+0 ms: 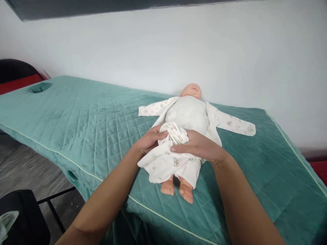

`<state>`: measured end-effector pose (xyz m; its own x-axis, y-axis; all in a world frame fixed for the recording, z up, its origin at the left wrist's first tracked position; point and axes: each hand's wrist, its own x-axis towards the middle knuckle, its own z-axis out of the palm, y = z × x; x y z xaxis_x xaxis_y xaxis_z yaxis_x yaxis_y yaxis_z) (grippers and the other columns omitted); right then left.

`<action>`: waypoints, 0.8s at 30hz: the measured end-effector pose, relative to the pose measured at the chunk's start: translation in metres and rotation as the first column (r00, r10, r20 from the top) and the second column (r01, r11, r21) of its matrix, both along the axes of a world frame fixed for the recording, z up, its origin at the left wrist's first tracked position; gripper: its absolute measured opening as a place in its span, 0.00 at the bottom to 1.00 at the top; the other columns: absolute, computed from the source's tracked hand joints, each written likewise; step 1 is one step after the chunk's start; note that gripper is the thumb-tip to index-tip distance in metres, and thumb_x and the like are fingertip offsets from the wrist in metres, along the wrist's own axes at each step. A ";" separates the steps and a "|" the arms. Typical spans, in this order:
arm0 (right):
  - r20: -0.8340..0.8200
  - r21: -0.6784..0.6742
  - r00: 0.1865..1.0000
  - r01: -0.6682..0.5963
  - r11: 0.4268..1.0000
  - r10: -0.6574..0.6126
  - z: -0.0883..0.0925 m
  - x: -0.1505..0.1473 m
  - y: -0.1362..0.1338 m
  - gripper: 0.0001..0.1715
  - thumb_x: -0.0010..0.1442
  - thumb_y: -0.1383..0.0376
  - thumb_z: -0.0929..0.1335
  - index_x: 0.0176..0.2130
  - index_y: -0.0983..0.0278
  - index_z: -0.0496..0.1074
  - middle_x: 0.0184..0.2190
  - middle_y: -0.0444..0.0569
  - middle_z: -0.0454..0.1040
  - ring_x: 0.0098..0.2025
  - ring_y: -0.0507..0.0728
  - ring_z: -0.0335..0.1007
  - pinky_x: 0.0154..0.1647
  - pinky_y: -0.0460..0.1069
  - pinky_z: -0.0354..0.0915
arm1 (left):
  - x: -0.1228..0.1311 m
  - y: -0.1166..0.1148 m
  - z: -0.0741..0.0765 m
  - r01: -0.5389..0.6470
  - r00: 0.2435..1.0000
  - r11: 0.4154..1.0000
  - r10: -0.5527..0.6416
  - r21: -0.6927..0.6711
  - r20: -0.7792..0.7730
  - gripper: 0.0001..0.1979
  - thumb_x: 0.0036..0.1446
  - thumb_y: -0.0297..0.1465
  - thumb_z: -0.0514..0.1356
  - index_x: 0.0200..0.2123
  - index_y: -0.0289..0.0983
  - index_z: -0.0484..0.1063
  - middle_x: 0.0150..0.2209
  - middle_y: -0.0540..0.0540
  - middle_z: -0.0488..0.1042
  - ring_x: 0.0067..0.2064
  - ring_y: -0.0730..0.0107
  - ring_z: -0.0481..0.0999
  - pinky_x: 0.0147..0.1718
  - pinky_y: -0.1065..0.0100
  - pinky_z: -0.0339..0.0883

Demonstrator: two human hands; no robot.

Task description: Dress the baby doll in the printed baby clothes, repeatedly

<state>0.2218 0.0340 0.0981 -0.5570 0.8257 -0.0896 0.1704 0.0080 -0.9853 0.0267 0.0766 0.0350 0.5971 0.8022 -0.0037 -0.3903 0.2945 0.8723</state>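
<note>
A baby doll (187,110) lies on its back, its head toward the wall and its bare feet (186,192) toward me. It wears an open white printed top (233,125) with both sleeves spread out sideways. White printed baby pants (176,161) cover the legs, with their upper part bunched up over the lower belly. My left hand (152,139) grips the left side of the bunched cloth, thumb on top. From the other side my right hand (198,145) grips the same cloth, thumb in front and its other fingers mostly hidden.
The doll rests on a bed with a green quilted cover (102,129), which has a face hole (40,87) at the far left. A white wall (163,47) runs behind it. A black and red chair (20,76) stands far left, and a black object (24,216) lower left.
</note>
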 end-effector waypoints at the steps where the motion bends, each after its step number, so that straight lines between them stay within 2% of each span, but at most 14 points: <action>1: 0.044 0.012 0.999 -0.028 1.000 0.028 0.000 0.000 0.000 0.27 0.53 0.58 0.76 0.52 0.61 0.76 0.44 0.47 0.79 0.46 0.60 0.75 0.45 0.51 0.68 | 0.000 0.000 0.000 -0.013 1.000 1.000 0.013 -0.008 0.001 0.19 0.47 0.40 0.72 0.36 0.30 0.79 0.28 0.43 0.79 0.27 0.67 0.76 0.27 0.70 0.69; 5: 0.114 0.032 0.993 0.031 0.999 -0.034 -0.005 0.001 0.003 0.23 0.55 0.60 0.74 0.50 0.62 0.77 0.43 0.47 0.80 0.46 0.61 0.75 0.45 0.51 0.69 | 0.002 0.000 -0.001 -0.044 0.999 0.999 0.044 -0.014 0.003 0.19 0.48 0.40 0.72 0.37 0.30 0.79 0.29 0.42 0.80 0.29 0.65 0.78 0.30 0.68 0.71; 8: 0.059 -0.008 0.992 0.114 0.993 -0.113 -0.012 0.005 0.007 0.20 0.55 0.61 0.72 0.48 0.64 0.78 0.42 0.48 0.80 0.42 0.60 0.75 0.40 0.50 0.69 | 0.003 -0.002 0.001 -0.047 0.999 0.999 0.047 0.006 0.001 0.21 0.47 0.40 0.72 0.39 0.30 0.79 0.31 0.42 0.80 0.30 0.63 0.78 0.32 0.66 0.71; 11: 0.014 -0.014 0.992 0.125 0.992 -0.125 -0.014 0.007 0.007 0.19 0.54 0.62 0.72 0.46 0.65 0.77 0.41 0.47 0.80 0.40 0.58 0.75 0.38 0.48 0.68 | 0.005 -0.015 0.008 -0.064 0.998 0.997 0.064 0.036 0.007 0.21 0.47 0.39 0.73 0.41 0.31 0.79 0.32 0.42 0.79 0.30 0.65 0.78 0.33 0.66 0.70; 15: 0.046 0.118 0.996 0.075 0.990 -0.081 -0.012 0.004 0.005 0.14 0.53 0.65 0.69 0.41 0.64 0.75 0.38 0.44 0.78 0.41 0.56 0.72 0.41 0.48 0.66 | 0.006 -0.051 0.025 -0.136 0.990 0.990 0.137 0.029 -0.016 0.17 0.53 0.38 0.69 0.41 0.30 0.79 0.31 0.43 0.78 0.31 0.69 0.75 0.32 0.70 0.67; 19: 0.156 0.231 0.986 0.015 0.973 -0.052 -0.013 0.001 0.006 0.06 0.48 0.68 0.67 0.32 0.64 0.70 0.29 0.40 0.70 0.32 0.52 0.65 0.32 0.46 0.59 | 0.009 -0.095 0.036 -0.264 0.963 0.962 0.259 -0.066 -0.079 0.16 0.56 0.39 0.67 0.39 0.31 0.78 0.30 0.44 0.76 0.29 0.73 0.71 0.28 0.74 0.63; 21: 0.203 0.281 0.978 -0.015 0.960 -0.044 -0.014 0.002 0.006 0.06 0.47 0.68 0.67 0.30 0.64 0.68 0.28 0.39 0.67 0.31 0.52 0.63 0.30 0.46 0.56 | 0.012 -0.114 0.039 -0.292 0.954 0.950 0.281 -0.107 -0.109 0.17 0.57 0.40 0.66 0.41 0.31 0.78 0.28 0.45 0.75 0.26 0.74 0.70 0.25 0.73 0.61; 24: 0.234 0.332 0.972 -0.059 0.941 -0.021 -0.014 0.003 0.006 0.09 0.45 0.69 0.67 0.32 0.64 0.68 0.30 0.40 0.69 0.34 0.53 0.64 0.32 0.46 0.57 | 0.018 -0.138 0.043 -0.343 0.936 0.924 0.319 -0.168 -0.150 0.19 0.58 0.42 0.65 0.42 0.32 0.78 0.27 0.47 0.74 0.24 0.74 0.69 0.23 0.72 0.60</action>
<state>0.2248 0.0399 0.0839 -0.5701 0.8192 0.0624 0.3889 0.3359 -0.8579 0.0451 -0.0611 0.0784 0.2835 0.9315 -0.2280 -0.3915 0.3295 0.8592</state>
